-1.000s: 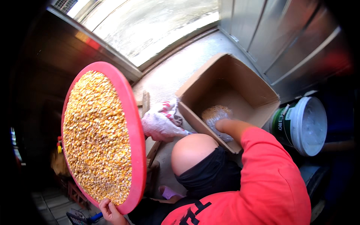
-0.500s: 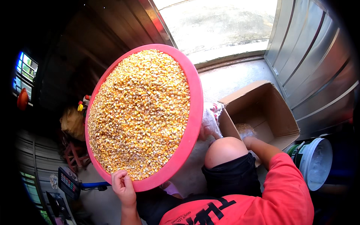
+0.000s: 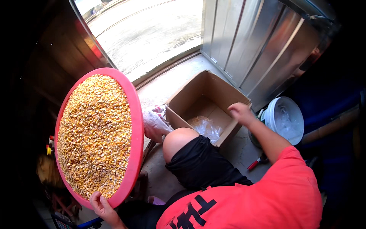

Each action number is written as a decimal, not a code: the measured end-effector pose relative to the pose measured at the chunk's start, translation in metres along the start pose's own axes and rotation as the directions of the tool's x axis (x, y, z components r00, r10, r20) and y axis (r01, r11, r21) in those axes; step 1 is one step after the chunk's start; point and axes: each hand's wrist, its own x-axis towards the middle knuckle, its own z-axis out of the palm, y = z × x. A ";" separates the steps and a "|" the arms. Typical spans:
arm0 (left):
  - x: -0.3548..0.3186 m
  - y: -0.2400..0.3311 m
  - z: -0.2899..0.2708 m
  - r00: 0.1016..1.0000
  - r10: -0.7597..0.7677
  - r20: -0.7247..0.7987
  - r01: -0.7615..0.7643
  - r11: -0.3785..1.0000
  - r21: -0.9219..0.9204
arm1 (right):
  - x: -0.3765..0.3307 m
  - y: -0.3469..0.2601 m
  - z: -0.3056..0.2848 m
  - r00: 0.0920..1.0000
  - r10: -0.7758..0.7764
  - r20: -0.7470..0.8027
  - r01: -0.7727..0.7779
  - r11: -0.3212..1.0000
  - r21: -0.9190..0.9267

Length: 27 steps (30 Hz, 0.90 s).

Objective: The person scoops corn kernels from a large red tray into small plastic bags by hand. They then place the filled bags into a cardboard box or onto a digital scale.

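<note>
Strong daylight from outside, pale concrete ground point(image 3: 152, 38) overexposed; glare on ribbed silver metal panels point(image 3: 234, 42); heaped yellow corn kernels point(image 3: 95, 137) well lit; fisheye corners black.

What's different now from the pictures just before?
The right hand was down in the cardboard box, at the clear plastic bag. Now it has come away from the bag and up, toward the box's right edge. I can't tell if it holds anything. The bag is still in the box, and the left hand is still at the rim of the pink tray of corn.
</note>
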 end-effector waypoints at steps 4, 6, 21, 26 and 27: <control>0.002 -0.006 0.002 0.998 -0.053 -0.031 0.050 0.994 -0.102 | -0.050 0.070 -0.103 0.891 0.272 -0.363 -0.311 0.949 -0.054; 0.004 -0.009 0.002 0.995 -0.081 -0.053 0.072 0.985 -0.158 | -0.090 0.117 -0.140 0.789 0.423 -0.445 -0.505 0.860 -0.079; 0.015 -0.007 0.002 0.981 -0.188 -0.042 0.181 0.973 -0.143 | -0.182 0.188 -0.120 0.505 0.852 0.136 -0.855 0.515 -0.053; 0.013 -0.012 -0.001 0.981 -0.188 -0.051 0.183 0.979 -0.094 | -0.167 0.183 -0.113 0.064 0.962 0.264 -0.975 0.003 0.223; 0.013 -0.014 -0.002 0.980 -0.190 -0.050 0.186 0.979 -0.085 | -0.171 0.196 -0.111 0.135 0.958 0.253 -0.981 0.094 0.171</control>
